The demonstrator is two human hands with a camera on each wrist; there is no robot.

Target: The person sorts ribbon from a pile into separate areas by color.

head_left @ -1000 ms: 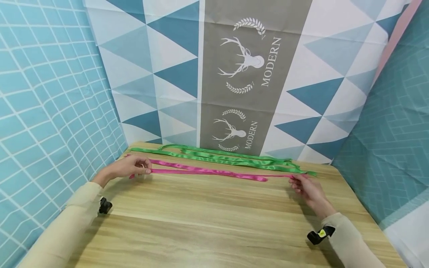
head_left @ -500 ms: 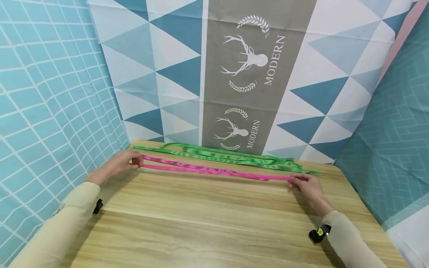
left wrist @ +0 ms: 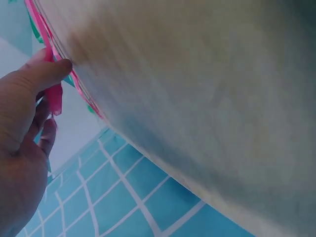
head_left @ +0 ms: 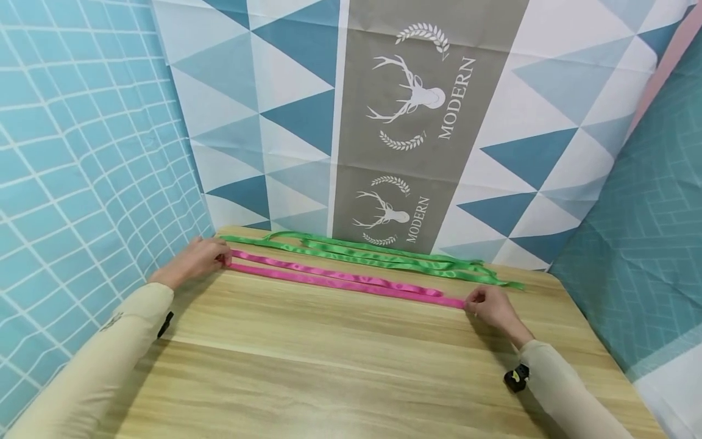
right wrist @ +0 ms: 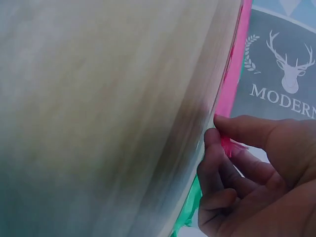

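A pink satin ribbon (head_left: 351, 285) stretches nearly straight across the table, one end in each hand. My left hand (head_left: 200, 259) pinches its left end; in the left wrist view a short tail of the pink ribbon (left wrist: 56, 101) hangs below the thumb. My right hand (head_left: 490, 308) pinches the other end between thumb and forefinger, and the frayed tip (right wrist: 230, 147) pokes out past them. Just behind lies a second pink strip (head_left: 329, 273), loose at its right end; whether it joins the first near the left hand is hidden. Several green ribbons (head_left: 378, 262) lie further back.
The wood-grain table (head_left: 340, 366) ends at a patterned cloth backdrop (head_left: 296, 146). A blue grid cloth (head_left: 82, 164) rises close beside the left arm, and a teal cloth (head_left: 647, 244) hangs on the right. Small black devices are strapped to both wrists.
The pink strips crossed earlier; now they run side by side. My left hand has moved left and back, and my right hand slightly toward me, with the front ribbon drawn straight.
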